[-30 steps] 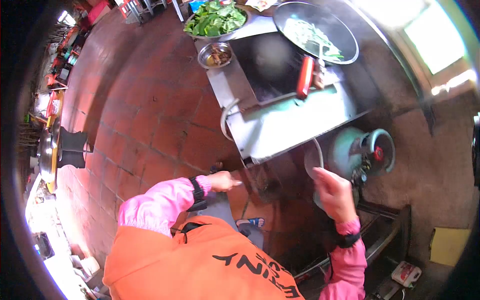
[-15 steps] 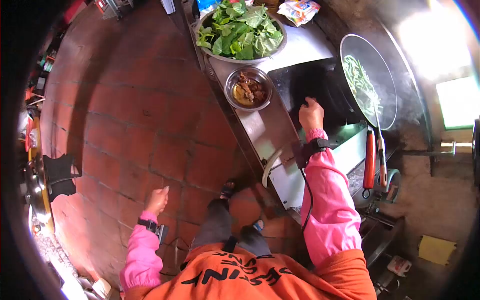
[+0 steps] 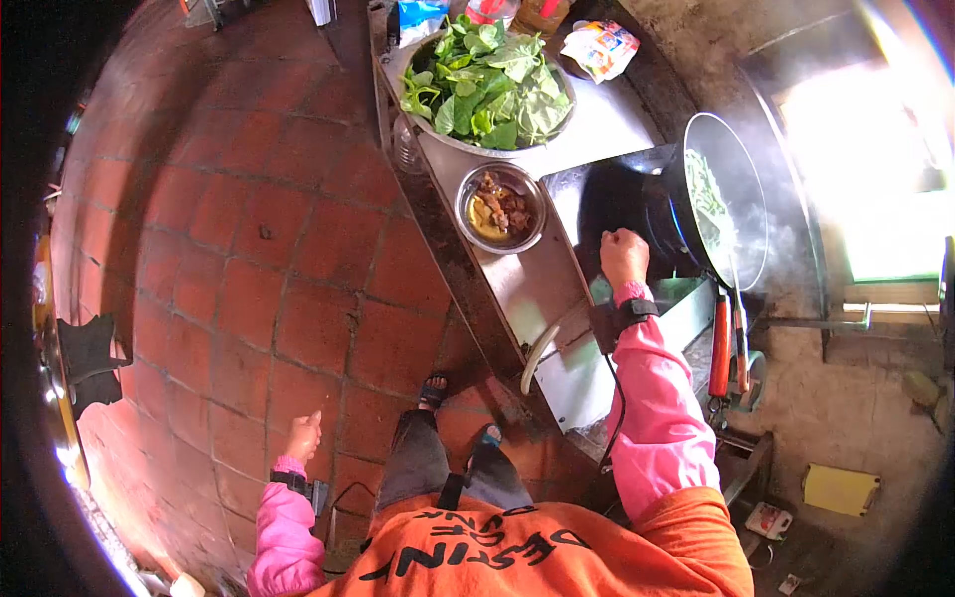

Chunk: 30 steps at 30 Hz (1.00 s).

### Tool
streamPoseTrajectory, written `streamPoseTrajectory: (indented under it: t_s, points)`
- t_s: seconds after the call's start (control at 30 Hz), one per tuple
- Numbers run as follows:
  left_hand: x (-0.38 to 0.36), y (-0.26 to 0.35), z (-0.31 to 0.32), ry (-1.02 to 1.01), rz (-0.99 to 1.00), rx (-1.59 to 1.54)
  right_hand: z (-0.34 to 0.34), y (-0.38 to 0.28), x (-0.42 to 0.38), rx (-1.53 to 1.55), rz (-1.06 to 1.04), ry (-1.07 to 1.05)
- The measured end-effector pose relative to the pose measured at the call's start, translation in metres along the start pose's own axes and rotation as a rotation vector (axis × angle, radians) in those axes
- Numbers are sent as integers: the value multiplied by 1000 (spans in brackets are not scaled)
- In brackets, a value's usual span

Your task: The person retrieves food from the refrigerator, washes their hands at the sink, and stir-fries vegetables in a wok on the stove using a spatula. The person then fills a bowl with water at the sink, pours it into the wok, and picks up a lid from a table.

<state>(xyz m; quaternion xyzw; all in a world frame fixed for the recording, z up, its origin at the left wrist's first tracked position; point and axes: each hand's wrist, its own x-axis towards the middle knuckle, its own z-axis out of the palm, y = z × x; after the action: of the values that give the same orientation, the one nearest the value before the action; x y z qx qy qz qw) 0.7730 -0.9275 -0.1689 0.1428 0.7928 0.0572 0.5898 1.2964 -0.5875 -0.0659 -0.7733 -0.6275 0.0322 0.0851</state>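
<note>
Since a second ago, the right hand (image 3: 624,257) has moved from the desk's (image 3: 527,284) near end to the stove (image 3: 607,189) — its fingers are curled, but whether they grip anything I cannot tell. Left hand (image 3: 303,435), now farther left over the tiled floor (image 3: 308,259), makes a loose, apparently empty fist. On the stove, right of the right hand, sits the steaming pan (image 3: 734,164) — a metal bowl (image 3: 529,235) stands left.

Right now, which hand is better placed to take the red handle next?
Probably the right hand: it is over the counter beside the pan, nearer the red handle. The left hand is out over the floor tiles, across the body.
</note>
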Motion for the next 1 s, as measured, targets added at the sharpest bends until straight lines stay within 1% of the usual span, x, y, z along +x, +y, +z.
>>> streamPoseTrajectory:
  t_s: [0.03,0.1,0.13,0.2,0.23,0.3,0.33,0.37,0.4,0.47,0.53,0.6,0.67,0.7,0.73,0.8,0.83,0.87,0.93,1.0]
  points:
    - [1,1,0,10,11,-20,1,2,-2,-4,3,0]
    - [2,5,-3,-1,5,-17,1,7,-7,-17,-124,16]
    - [2,7,-4,-9,-3,-15,0,10,-9,-18,-122,18]
    - [1,11,-2,-6,-9,-2,-5,17,-15,53,-249,-27]
    - [1,13,-2,-2,-17,9,-7,19,-16,54,-244,-23]
    - [4,14,0,-4,-9,23,-9,23,-22,85,-330,-63]
    - [6,15,1,-5,-7,33,-11,16,-34,28,-401,129]
    - [7,17,2,-2,2,41,-16,12,-44,49,-400,98]
    - [8,18,4,11,-8,42,-43,-7,-58,71,-400,65]
    - [2,27,7,25,-11,51,-120,-39,-93,119,-516,30]
    - [-7,41,9,19,33,47,-179,-32,-113,156,-585,142]
    - [-2,48,10,-3,66,69,-221,11,-113,-108,-553,266]
    - [-3,61,15,-30,102,86,-235,66,-112,-312,-318,247]
    - [-5,71,20,-3,107,126,-234,92,-114,-382,-187,128]
    - [-8,80,26,25,112,160,-235,108,-115,-385,-92,18]
    - [-17,100,38,29,150,169,-220,146,-119,-335,-178,25]
    - [-22,110,43,28,170,192,-221,146,-117,-266,-52,-85]
    - [-27,118,48,37,179,198,-206,167,-117,-305,-153,-3]
    - [-37,134,60,-3,246,226,-212,169,-119,-229,-139,-45]
    - [-44,150,72,-2,245,216,-230,179,-118,-119,-115,-3]
